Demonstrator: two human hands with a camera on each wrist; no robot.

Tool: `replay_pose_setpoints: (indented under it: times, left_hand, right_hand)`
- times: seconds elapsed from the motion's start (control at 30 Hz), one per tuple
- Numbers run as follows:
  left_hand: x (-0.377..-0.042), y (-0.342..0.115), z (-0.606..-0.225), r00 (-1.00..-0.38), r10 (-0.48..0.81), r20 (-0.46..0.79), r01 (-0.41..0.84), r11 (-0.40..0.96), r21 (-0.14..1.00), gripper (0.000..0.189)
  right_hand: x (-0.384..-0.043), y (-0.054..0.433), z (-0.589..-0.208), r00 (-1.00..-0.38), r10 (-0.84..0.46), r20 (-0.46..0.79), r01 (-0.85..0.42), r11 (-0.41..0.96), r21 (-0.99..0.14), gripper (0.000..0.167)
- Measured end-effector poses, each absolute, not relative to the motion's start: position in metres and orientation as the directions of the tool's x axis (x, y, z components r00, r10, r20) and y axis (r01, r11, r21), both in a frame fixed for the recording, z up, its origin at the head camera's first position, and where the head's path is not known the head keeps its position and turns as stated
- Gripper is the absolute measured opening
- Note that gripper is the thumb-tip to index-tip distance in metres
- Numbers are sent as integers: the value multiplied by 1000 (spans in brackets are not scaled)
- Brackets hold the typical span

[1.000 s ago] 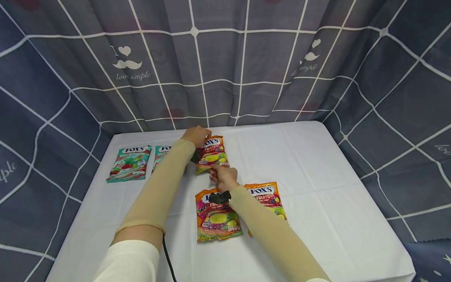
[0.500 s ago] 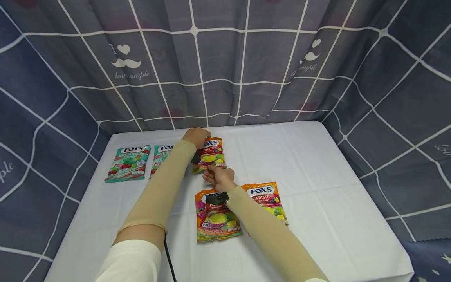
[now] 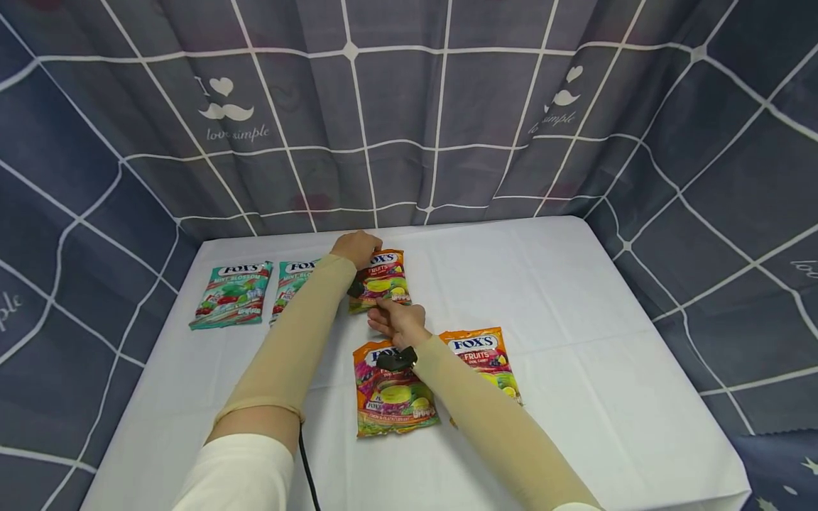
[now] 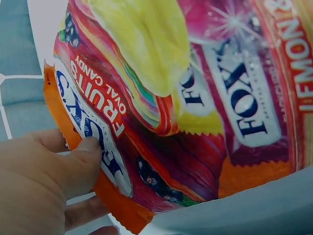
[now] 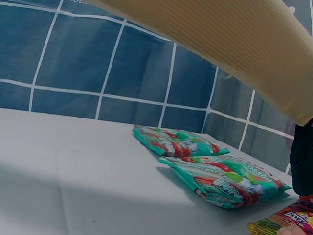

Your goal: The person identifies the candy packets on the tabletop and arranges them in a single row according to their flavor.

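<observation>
so, l hand (image 3: 356, 248) & r hand (image 3: 402, 321) pinch 1 of 3 fruits pkts (image 3: 386, 278); 2 mint pkts (image 3: 233, 294) near.

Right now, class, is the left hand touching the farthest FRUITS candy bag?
Touching: the left wrist view shows the left hand pinching the orange end of the FRUITS bag, thumb on its front.

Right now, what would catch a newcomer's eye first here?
Probably the orange candy bag at the far side of the white table, its top edge pinched by the left hand and its bottom edge by the right hand. Two more orange bags lie closer in, and two green bags lie to the left, one partly hidden behind the left sleeve.
</observation>
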State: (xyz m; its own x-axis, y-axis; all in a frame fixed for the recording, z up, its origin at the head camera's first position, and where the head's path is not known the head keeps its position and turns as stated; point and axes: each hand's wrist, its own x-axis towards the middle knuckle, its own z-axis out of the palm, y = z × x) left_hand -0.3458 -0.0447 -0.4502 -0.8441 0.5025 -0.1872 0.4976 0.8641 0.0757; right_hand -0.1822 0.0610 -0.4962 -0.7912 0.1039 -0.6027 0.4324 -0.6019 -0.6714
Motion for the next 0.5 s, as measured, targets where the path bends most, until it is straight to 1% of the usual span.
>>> replay_pose_setpoints:
  times: [0.23,0.5]
  left_hand:
    - [-349,-45,-451,-845,504,-181,497,863,85,26]
    - [-350,-45,-452,-842,504,-192,499,863,79,28]
  right_hand:
    - [-179,66,-491,-795,72,-602,459,-577,-675,34]
    - [-175,74,-486,-803,-27,-595,529,-491,-692,34]
